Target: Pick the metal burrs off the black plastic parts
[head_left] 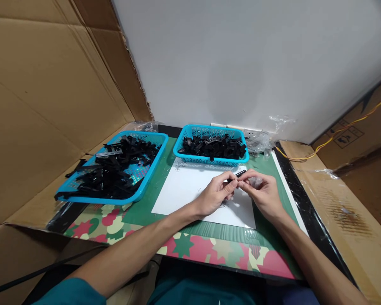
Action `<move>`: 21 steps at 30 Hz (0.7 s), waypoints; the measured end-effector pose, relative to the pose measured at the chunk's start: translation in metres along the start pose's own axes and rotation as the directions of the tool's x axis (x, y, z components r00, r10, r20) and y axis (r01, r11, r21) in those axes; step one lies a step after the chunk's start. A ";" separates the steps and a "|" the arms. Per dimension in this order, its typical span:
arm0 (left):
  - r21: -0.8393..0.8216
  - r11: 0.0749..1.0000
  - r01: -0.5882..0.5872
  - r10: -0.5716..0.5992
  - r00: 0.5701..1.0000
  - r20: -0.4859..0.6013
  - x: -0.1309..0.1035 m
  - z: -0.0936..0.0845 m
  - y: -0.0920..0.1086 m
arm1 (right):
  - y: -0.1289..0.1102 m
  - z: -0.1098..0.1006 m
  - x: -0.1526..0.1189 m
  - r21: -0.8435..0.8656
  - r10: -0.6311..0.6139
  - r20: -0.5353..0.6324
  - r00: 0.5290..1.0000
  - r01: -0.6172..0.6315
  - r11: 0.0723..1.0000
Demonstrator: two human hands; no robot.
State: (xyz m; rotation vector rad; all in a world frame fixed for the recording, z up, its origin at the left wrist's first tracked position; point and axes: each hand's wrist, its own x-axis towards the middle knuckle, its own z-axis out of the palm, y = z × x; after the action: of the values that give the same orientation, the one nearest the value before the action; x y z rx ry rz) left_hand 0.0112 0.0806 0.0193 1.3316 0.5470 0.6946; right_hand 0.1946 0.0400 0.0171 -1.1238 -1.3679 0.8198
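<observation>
Pinched between the fingertips of both hands, a small black strip-like part (240,173) sits above the right half of a white sheet (174,192), just in front of the farther basket. Its long axis slants, the far end leaning away and to the right; fingers cover much of it, so its exact shape cannot be told. The left hand (216,192) closes thumb against forefinger at the near end, its wrist nearly straight and the forearm reaching in diagonally from the lower left. The right hand (265,192) meets it from the other side, fingers bent inward, thumb tip close to the left thumb; something pale and translucent shows inside its curl, too unclear to name.

To the left of the hands, the sheet offers room, with dark specks scattered on it. Beyond its back edge stands a blue basket (214,159) heaped with black pieces; well to the left, a larger blue tray (147,178) holds more, some overhanging its rim. Green matting (143,208) surrounds the sheet, ending toward the person in a camouflage-patterned border (182,246). Cardboard (358,207) flanks the right side.
</observation>
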 end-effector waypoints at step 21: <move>0.207 0.977 -0.061 0.077 0.994 -0.074 -0.003 -0.003 -0.001 | 0.002 -0.003 -0.005 -0.064 0.102 0.032 0.994 -0.100 0.993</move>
State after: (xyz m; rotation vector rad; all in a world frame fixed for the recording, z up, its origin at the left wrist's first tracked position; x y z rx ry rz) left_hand 0.0068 0.0802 0.0174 1.5247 0.6539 0.7682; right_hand 0.1977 0.0357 0.0145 -1.2409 -1.3823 0.8785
